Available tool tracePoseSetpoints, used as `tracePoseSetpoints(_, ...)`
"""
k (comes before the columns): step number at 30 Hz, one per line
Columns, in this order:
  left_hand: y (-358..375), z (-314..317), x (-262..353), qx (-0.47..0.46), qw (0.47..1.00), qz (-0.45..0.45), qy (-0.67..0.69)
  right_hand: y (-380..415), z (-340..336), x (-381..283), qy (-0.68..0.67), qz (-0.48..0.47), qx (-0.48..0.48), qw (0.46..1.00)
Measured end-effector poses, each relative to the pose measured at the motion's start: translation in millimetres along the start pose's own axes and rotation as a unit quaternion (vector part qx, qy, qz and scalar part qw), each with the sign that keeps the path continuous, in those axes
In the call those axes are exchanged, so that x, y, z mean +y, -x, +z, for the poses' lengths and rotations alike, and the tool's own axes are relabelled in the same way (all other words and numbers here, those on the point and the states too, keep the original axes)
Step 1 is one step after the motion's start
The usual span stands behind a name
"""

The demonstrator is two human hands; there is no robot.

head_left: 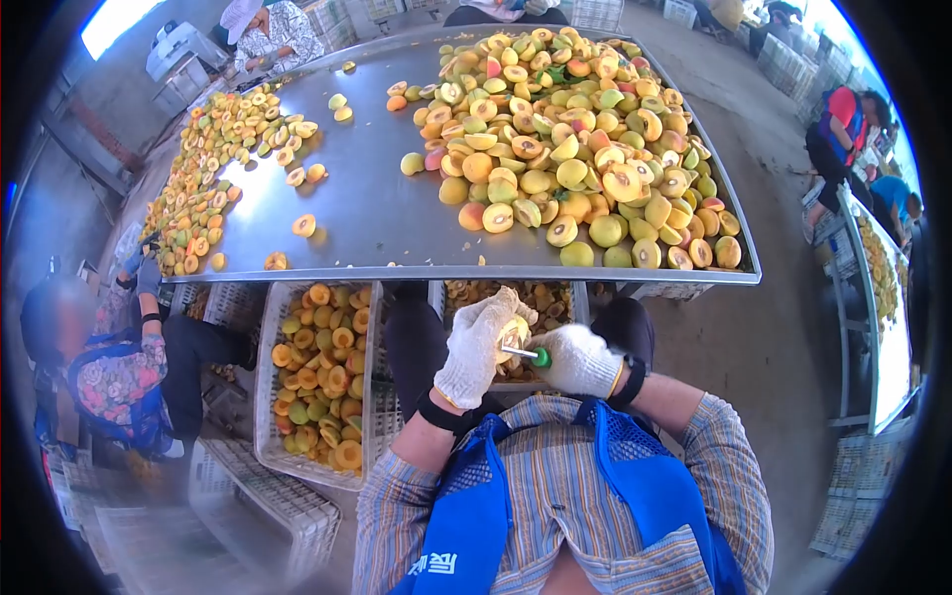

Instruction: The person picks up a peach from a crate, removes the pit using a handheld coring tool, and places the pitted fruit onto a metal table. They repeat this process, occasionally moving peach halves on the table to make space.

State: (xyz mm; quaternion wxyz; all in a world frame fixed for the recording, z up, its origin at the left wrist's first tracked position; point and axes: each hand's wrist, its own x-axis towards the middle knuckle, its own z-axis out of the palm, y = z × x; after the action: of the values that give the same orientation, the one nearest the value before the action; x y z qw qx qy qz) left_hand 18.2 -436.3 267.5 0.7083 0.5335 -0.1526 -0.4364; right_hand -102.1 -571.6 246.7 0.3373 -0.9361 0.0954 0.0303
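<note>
White work gloves cover both of my hands, which meet over the near edge of the metal table. My left hand (480, 347) is closed round a cut yellow fruit half (513, 335). In my right hand (580, 360) is a small tool with a green handle (541, 357), its thin metal tip touching the fruit's cut face. Below my hands, between my knees, a crate of fruit pieces (516, 296) shows in part. Ahead, a large pile of halved fruit (585, 149) lies on the table, many halves with the pit still in them.
The metal table (367, 178) has a raised rim. A second pile of halves (213, 188) lies at its left. A white crate (266, 397) of pitted halves stands left of my legs, near stacked crates (288, 506). Co-workers sit at the left and far side; others are at a table on the right.
</note>
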Motion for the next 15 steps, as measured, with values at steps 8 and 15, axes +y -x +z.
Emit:
tracePoseSetpoints(8, -12.8, -1.9, -6.0, 0.018, 0.988, 0.051, 0.147, 2.9, 5.8, 1.2, -0.015, 0.022, 0.004, 1.000)
tracePoseSetpoints(15, -20.5, -0.3, -19.0, 0.031, 0.963, 0.040, 0.265, -4.1, 38.0, 6.8, -0.214, 0.033, -0.093, 0.972)
